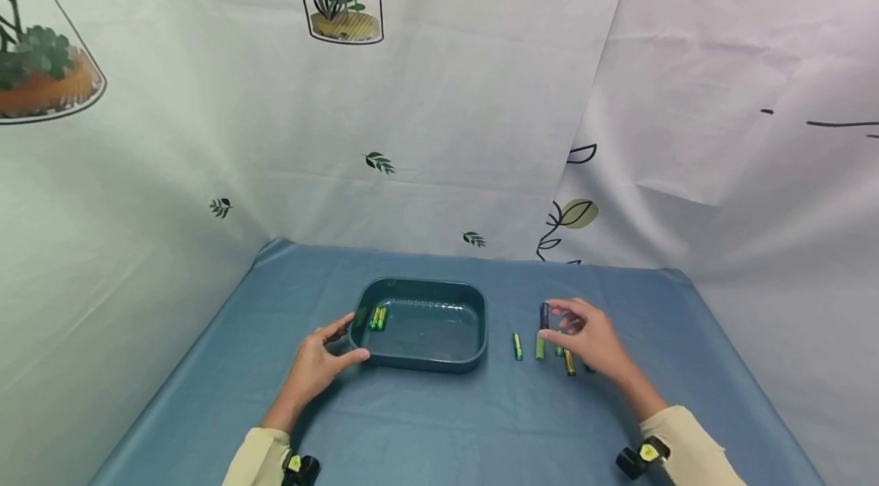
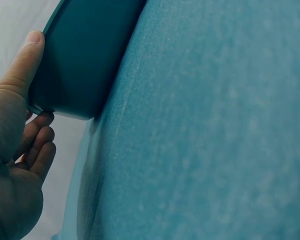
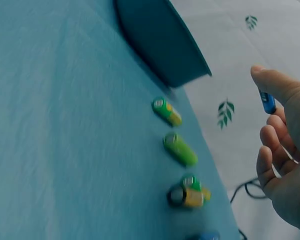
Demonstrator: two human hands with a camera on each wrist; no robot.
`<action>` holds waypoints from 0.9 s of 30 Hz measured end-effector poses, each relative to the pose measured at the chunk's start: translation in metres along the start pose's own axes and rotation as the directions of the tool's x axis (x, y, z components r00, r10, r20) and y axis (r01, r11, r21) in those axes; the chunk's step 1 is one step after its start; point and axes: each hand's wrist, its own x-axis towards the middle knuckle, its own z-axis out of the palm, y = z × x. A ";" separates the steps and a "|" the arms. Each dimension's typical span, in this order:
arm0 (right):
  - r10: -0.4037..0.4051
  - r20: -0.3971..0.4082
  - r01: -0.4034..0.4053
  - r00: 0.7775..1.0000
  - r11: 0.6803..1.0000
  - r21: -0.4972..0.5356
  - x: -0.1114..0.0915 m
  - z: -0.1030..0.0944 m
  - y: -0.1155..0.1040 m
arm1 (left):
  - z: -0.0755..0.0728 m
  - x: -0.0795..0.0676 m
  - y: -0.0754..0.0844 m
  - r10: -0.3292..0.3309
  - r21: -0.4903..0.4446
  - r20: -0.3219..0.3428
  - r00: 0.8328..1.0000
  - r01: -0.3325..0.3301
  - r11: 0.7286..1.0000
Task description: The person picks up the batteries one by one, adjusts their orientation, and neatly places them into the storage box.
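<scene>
A dark teal rectangular dish [image 1: 426,362] lies on the table with two green batteries [image 1: 378,318] side by side in its left part. My left hand [image 1: 318,364] holds the dish's left end, thumb on the near wall and fingers around the left side. Up off the table, my right hand [image 1: 584,332] pinches a dark blue battery [image 3: 267,102] between thumb and fingers, to the right of the dish. Below that hand lie a green battery [image 1: 518,347], a lighter green one [image 3: 180,149] and a black-and-gold one [image 1: 569,362] beside another green one [image 3: 191,181].
A further blue battery [image 3: 209,236] shows at the lower edge of the right wrist view. Blue cloth [image 1: 439,425] covers the table. White printed fabric [image 1: 446,112] hangs behind and at both sides. A dark device sits on each wrist.
</scene>
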 end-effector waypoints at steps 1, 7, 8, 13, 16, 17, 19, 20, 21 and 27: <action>0.006 0.003 -0.006 1.000 1.000 0.001 0.003 0.003 -0.003 | 0.000 0.000 0.000 -0.001 0.000 0.002 1.000 0.001 1.000; 0.051 0.015 -0.051 0.999 0.998 0.020 0.024 0.017 -0.023 | 0.002 0.000 -0.001 -0.005 -0.004 0.007 1.000 0.005 1.000; 0.054 0.017 -0.055 0.998 0.998 0.031 0.028 0.020 -0.026 | 0.002 0.000 -0.001 -0.003 -0.005 0.005 1.000 0.003 1.000; 0.066 0.034 -0.068 0.997 0.996 0.061 0.044 0.032 -0.039 | 0.001 0.000 0.000 0.009 0.003 -0.004 1.000 -0.009 1.000; 0.071 0.041 -0.073 0.997 0.995 0.067 0.052 0.040 -0.047 | 0.000 0.001 -0.001 0.012 0.012 -0.005 1.000 -0.012 1.000; 0.063 0.043 -0.066 0.997 0.996 0.066 0.055 0.043 -0.050 | 0.000 0.001 -0.001 0.011 0.012 -0.005 1.000 -0.011 1.000; 0.055 0.047 -0.059 0.997 0.996 0.070 0.060 0.048 -0.055 | 0.000 0.000 -0.001 0.009 0.014 -0.004 1.000 -0.009 1.000; 0.050 0.052 -0.054 0.997 0.995 0.080 0.062 0.050 -0.057 | 0.000 0.000 -0.001 0.007 0.014 -0.004 1.000 -0.007 1.000; 0.043 0.056 -0.048 0.998 0.995 0.086 0.065 0.053 -0.060 | 0.000 0.000 -0.002 0.005 0.013 -0.004 1.000 -0.005 1.000; 0.036 0.079 -0.045 0.996 0.993 0.109 0.077 0.069 -0.071 | 0.000 0.000 -0.001 0.000 0.011 -0.004 1.000 0.000 1.000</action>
